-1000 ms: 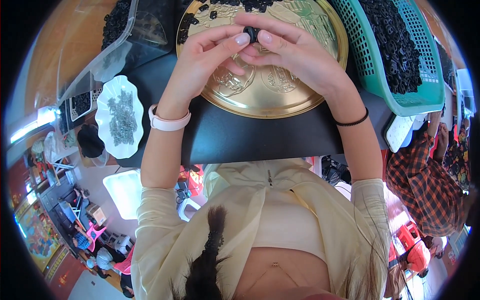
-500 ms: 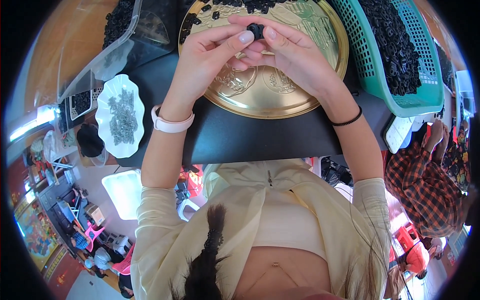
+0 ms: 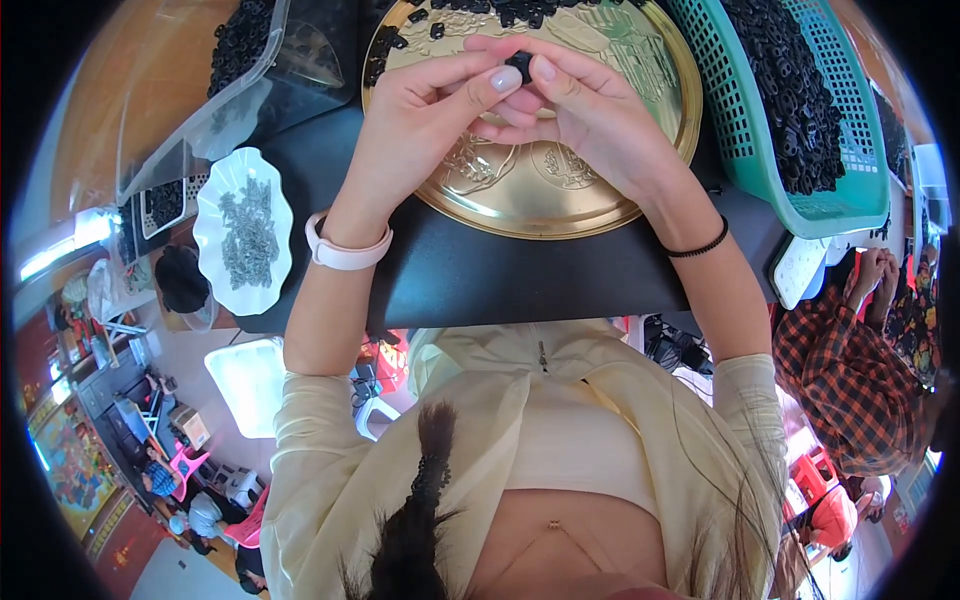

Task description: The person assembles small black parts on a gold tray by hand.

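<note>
A small black plastic part (image 3: 519, 67) is pinched between my two hands, above a round gold tray (image 3: 520, 215). My left hand (image 3: 440, 105) grips it with thumb and fingertips from the left. From the right, my right hand (image 3: 600, 105) holds the same part between thumb and fingers. Its far side is hidden by my fingers, so its exact kind does not show. More small black parts (image 3: 510, 12) lie along the tray's far edge, and a few sit at its upper left.
A green plastic basket (image 3: 740, 120) heaped with black parts (image 3: 790, 110) stands at the right. On the left are a white scalloped dish (image 3: 215, 250) of small clear-grey pieces (image 3: 248, 235) and a clear bin (image 3: 200, 125). A person in a checked shirt (image 3: 850, 370) sits at the far right.
The black part has turned a little between my fingers, and less of it shows. Both hands keep their hold at nearly the same place over the tray.
</note>
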Action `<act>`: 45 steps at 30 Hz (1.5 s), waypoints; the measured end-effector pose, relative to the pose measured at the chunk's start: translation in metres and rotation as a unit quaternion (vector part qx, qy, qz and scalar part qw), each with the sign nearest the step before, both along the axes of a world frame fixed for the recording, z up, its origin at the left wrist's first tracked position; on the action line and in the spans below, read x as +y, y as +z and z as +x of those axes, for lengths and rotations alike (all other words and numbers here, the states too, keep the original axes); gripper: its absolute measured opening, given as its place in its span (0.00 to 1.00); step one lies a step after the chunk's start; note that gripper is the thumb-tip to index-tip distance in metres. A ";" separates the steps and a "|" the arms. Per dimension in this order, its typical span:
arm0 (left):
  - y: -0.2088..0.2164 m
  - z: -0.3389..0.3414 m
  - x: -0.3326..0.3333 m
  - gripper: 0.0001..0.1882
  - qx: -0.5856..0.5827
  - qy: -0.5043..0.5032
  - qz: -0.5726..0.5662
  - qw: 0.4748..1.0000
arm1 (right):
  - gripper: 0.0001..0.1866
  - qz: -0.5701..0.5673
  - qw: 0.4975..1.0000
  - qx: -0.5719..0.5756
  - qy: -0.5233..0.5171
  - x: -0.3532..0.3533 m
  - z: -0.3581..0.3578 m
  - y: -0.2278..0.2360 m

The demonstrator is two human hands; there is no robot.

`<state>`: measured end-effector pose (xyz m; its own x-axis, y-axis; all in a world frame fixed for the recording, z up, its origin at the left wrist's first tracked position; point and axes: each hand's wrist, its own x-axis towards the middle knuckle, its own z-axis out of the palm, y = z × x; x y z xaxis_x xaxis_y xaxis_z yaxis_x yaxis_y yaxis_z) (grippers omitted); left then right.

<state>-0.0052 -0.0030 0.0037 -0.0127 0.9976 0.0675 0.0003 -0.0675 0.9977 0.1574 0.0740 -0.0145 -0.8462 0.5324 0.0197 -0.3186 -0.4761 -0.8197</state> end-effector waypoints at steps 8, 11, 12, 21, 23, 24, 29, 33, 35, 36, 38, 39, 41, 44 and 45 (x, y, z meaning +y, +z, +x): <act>0.005 0.003 0.000 0.15 -0.077 0.011 -0.043 0.996 | 0.23 0.031 0.999 0.021 -0.012 -0.001 0.002 0.004; 0.006 0.002 -0.001 0.15 -0.094 0.011 -0.045 0.994 | 0.23 0.037 0.999 0.019 -0.005 0.000 0.001 0.003; 0.006 0.002 -0.001 0.15 -0.094 0.011 -0.045 0.995 | 0.22 0.030 0.999 0.018 -0.017 -0.001 0.001 0.003; 0.005 -0.001 -0.002 0.17 -0.154 -0.012 -0.042 0.987 | 0.17 0.110 0.990 -0.025 -0.084 -0.006 0.001 0.010; 0.005 -0.002 -0.002 0.16 -0.132 -0.002 -0.048 0.990 | 0.16 0.153 0.981 -0.039 -0.109 -0.005 0.002 0.011; 0.005 -0.001 -0.002 0.16 -0.132 -0.002 -0.048 0.990 | 0.15 0.217 0.966 -0.029 -0.141 -0.004 0.003 0.009; 0.002 0.006 -0.002 0.14 -0.099 0.017 -0.035 0.994 | 0.11 0.353 0.909 -0.017 -0.219 -0.004 -0.001 0.003; -0.011 0.018 0.001 0.13 -0.056 0.117 -0.038 0.991 | 0.13 0.241 0.916 -0.185 -0.261 -0.007 0.001 0.013; -0.010 0.015 0.001 0.12 0.072 0.126 0.031 0.989 | 0.15 0.313 0.869 -0.257 -0.283 0.008 0.010 0.015; -0.012 0.016 0.001 0.11 0.128 0.135 0.038 0.982 | 0.13 0.266 0.882 -0.199 -0.336 0.017 0.014 0.012; -0.006 0.013 0.000 0.11 0.220 0.094 0.037 0.970 | 0.11 0.214 0.886 -0.142 -0.386 0.024 0.023 0.019; -0.003 0.010 -0.001 0.11 0.312 0.055 0.040 0.948 | 0.11 0.221 0.906 -0.196 -0.304 0.027 0.028 0.032; -0.002 -0.007 0.002 0.11 0.333 0.076 0.051 0.939 | 0.10 0.226 0.917 -0.246 -0.218 0.025 0.037 0.042; 0.001 -0.028 -0.001 0.11 0.413 0.107 0.052 0.903 | 0.14 0.525 0.805 -0.274 0.039 0.012 0.042 0.023; 0.002 -0.030 0.000 0.12 0.466 0.115 0.043 0.876 | 0.14 0.525 0.805 -0.275 0.038 0.007 0.044 0.015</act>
<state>-0.0351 -0.0032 0.0056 -0.1120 0.9666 0.2307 0.8363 -0.0337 0.5473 0.2013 0.0814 0.0001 -0.9102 0.4125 0.0364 0.2266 0.5696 -0.7900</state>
